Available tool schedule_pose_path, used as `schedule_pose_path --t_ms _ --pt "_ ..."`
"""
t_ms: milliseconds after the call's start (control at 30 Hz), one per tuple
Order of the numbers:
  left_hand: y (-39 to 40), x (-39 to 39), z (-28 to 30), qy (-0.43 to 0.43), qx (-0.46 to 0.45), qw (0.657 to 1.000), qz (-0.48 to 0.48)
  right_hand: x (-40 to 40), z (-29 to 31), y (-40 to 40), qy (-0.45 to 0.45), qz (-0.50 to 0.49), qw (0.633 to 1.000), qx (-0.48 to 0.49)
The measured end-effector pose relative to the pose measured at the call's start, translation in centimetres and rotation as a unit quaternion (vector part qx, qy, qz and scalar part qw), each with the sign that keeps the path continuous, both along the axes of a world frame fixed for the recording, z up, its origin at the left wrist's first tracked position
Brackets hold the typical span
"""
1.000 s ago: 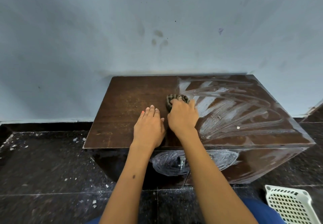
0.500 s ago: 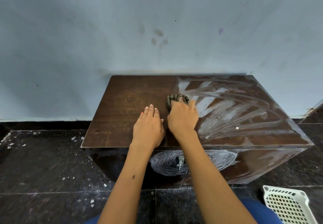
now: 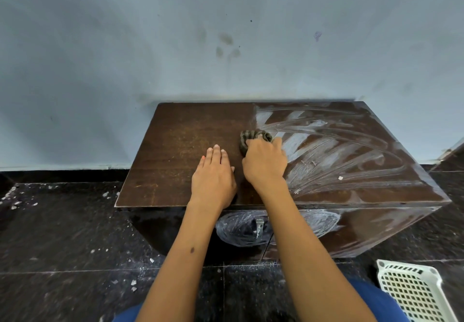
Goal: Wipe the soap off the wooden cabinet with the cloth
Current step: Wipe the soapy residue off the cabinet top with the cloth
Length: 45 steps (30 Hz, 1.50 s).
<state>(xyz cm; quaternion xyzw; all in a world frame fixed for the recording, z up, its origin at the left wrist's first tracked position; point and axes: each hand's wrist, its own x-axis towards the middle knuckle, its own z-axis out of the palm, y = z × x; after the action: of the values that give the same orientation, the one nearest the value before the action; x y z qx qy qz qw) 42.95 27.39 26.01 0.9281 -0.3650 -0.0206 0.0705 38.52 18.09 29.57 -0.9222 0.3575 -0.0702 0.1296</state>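
A bunched striped cloth [image 3: 253, 138] is being gripped by the right hand [image 3: 265, 162] and is being pressed on the top of the wooden cabinet [image 3: 180, 151], at the edge of the white soap [image 3: 334, 156] streaks that are covering the right half. The left hand [image 3: 213, 178] is being laid flat with straight fingers on the clean left half, just beside. A white basket [image 3: 416, 294] is seen on the floor at the near right.

Soft, even daylight fills the room. The wall [image 3: 175, 45] looks pale and a bit dim. Lines bend near the edges. Small shadows sit under the hands.
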Motion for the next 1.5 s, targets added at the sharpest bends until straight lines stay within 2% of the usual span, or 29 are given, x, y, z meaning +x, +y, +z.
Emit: schedule_pose_path --t_ms 200,333,600,833,1100,1333,1433,1500 --pt "0.1 -0.1 -0.1 -0.001 -0.009 1.000 0.002 0.0 -0.6 -0.1 0.006 -0.001 1.000 -0.021" --pt "-0.3 0.0 0.1 0.000 -0.010 1.000 0.008 -1.4 -0.6 0.9 0.005 -0.005 1.000 0.004" --pt "-0.6 -0.2 0.0 0.002 -0.027 1.000 0.002 2.3 -0.3 -1.0 -0.012 -0.011 1.000 -0.006" --pt "-0.7 -0.2 -0.3 -0.003 -0.019 1.000 0.009 -2.1 -0.8 1.2 -0.016 0.006 1.000 -0.004" --pt "-0.2 -0.5 -0.4 -0.013 -0.035 0.999 0.003 1.1 -0.2 0.0 0.007 -0.005 1.000 -0.015" --pt "-0.4 -0.4 -0.4 -0.004 -0.031 0.999 0.005 -1.4 -0.3 1.1 0.025 0.018 0.999 -0.017" --pt "-0.5 -0.4 -0.3 -0.002 -0.036 0.999 0.004 0.0 -0.1 0.2 0.015 0.003 1.000 0.002" --pt "-0.5 -0.4 -0.2 -0.004 -0.036 0.999 0.004 1.6 -0.4 -0.6 0.002 -0.013 1.000 -0.021"
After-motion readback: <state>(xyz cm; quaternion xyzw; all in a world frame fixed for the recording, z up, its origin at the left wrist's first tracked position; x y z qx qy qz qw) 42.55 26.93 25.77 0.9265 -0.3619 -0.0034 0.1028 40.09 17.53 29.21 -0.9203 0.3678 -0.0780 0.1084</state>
